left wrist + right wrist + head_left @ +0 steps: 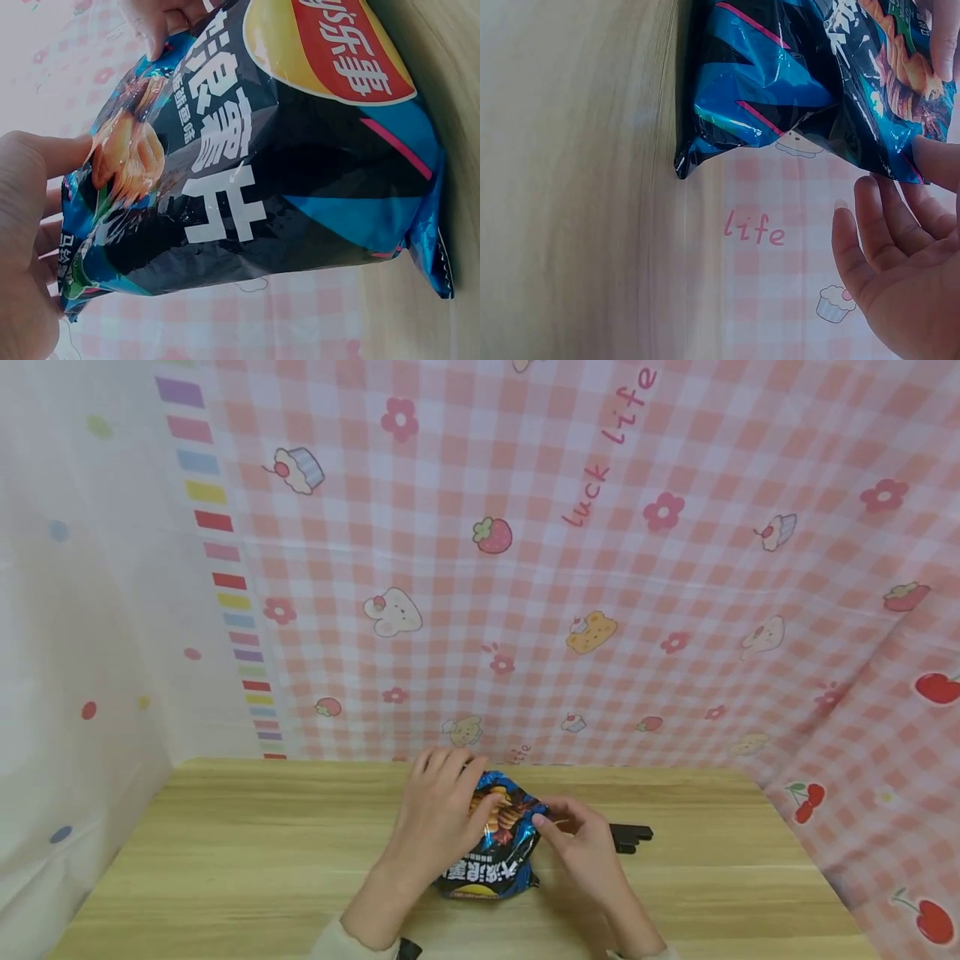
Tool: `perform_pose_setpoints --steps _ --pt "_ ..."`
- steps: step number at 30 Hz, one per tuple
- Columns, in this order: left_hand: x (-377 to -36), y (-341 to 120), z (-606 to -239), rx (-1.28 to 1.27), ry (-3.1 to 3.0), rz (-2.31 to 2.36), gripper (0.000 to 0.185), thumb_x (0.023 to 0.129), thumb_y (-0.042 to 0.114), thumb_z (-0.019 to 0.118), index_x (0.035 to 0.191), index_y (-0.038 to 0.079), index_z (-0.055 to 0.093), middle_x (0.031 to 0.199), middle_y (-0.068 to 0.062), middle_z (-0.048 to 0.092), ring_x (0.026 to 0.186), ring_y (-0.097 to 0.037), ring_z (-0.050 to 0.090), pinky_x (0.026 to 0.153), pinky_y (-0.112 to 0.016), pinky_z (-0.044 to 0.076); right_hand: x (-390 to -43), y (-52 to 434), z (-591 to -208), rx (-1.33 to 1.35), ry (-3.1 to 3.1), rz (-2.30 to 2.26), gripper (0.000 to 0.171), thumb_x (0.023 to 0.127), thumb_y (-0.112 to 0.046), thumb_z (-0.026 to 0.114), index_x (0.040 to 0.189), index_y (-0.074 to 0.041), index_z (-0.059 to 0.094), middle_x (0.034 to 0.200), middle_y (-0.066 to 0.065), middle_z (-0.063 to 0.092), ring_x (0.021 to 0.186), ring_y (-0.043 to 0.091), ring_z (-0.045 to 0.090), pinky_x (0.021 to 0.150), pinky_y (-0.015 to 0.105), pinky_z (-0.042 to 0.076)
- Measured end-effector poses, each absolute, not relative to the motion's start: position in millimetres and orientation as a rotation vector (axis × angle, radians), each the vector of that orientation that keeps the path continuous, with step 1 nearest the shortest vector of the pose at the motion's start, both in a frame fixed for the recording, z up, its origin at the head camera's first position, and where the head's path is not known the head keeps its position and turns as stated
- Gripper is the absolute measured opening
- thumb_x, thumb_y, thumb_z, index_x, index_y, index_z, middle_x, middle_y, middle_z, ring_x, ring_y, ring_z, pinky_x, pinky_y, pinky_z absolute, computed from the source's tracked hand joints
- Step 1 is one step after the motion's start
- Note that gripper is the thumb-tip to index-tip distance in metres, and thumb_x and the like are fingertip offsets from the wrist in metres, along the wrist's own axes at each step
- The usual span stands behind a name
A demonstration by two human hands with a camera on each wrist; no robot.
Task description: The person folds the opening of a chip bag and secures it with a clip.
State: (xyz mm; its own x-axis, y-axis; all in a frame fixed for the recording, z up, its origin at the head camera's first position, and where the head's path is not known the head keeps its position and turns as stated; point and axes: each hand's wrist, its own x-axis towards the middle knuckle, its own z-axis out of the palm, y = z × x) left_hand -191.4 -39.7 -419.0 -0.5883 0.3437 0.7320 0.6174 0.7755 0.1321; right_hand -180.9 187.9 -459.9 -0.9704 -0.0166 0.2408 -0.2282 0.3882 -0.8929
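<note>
A blue and black bag of potato chips [487, 868] with white characters stands on the wooden table, its lower end at the tabletop. My left hand [442, 810] grips the bag's top left side, the thumb over the pictured chips and the other fingers behind. With thumb and fingers, my right hand [585, 843] pinches the top right corner. In the left wrist view the bag [225, 180] looks full, with a red and yellow logo low on its front. The right wrist view has the right hand [907, 247] at the bag's corner, thumb in front and fingers behind.
A small black object [632, 837] with a notched end lies on the table [247, 860], just right of the right hand. Behind the table hangs a pink checked cloth [450, 568]; white cloth [90, 635] hangs at the left, and more checked cloth at the right.
</note>
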Motion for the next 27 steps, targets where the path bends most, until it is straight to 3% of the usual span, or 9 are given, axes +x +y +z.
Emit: perform_pose_setpoints --steps 6,12,21,27 --pt "-190.5 -39.5 -419.1 -0.724 -2.248 -0.522 0.037 0.089 0.027 0.085 0.117 0.006 0.073 0.113 -0.010 0.071 0.109 -0.030 0.063 0.102 -0.049 0.047 -180.3 188.3 -460.7 0.228 -2.456 1.609 0.005 0.094 -0.008 0.078 0.098 -0.007 0.077 0.093 0.000 0.074 0.089 0.014 0.069 0.083 0.030 0.057" --pt "-191.4 -38.7 -418.4 -0.734 -2.227 -0.601 0.030 0.091 0.023 0.084 0.113 0.006 0.074 0.108 -0.007 0.071 0.104 -0.028 0.062 0.095 -0.045 0.049 -177.6 187.7 -459.7 0.206 -2.446 1.647 0.009 0.097 -0.012 0.076 0.093 -0.004 0.076 0.093 0.001 0.074 0.086 0.013 0.069 0.081 0.028 0.056" --pt "-194.0 -37.6 -418.1 -0.738 -2.184 -0.641 0.010 0.097 0.015 0.076 0.103 0.007 0.074 0.101 -0.003 0.071 0.098 -0.024 0.061 0.095 -0.041 0.048 -178.6 189.8 -458.5 0.182 -2.465 1.643 0.008 0.097 -0.011 0.075 0.093 -0.005 0.078 0.096 0.002 0.076 0.092 0.016 0.071 0.085 0.028 0.057" --pt "-195.5 -35.9 -417.1 -0.762 -2.153 -0.657 0.009 0.095 0.009 0.077 0.104 0.005 0.076 0.101 -0.004 0.072 0.097 -0.022 0.062 0.095 -0.039 0.050 -178.5 188.4 -458.1 0.195 -2.452 1.627 0.006 0.094 -0.010 0.079 0.096 -0.004 0.078 0.096 0.002 0.077 0.087 0.015 0.070 0.081 0.027 0.057"
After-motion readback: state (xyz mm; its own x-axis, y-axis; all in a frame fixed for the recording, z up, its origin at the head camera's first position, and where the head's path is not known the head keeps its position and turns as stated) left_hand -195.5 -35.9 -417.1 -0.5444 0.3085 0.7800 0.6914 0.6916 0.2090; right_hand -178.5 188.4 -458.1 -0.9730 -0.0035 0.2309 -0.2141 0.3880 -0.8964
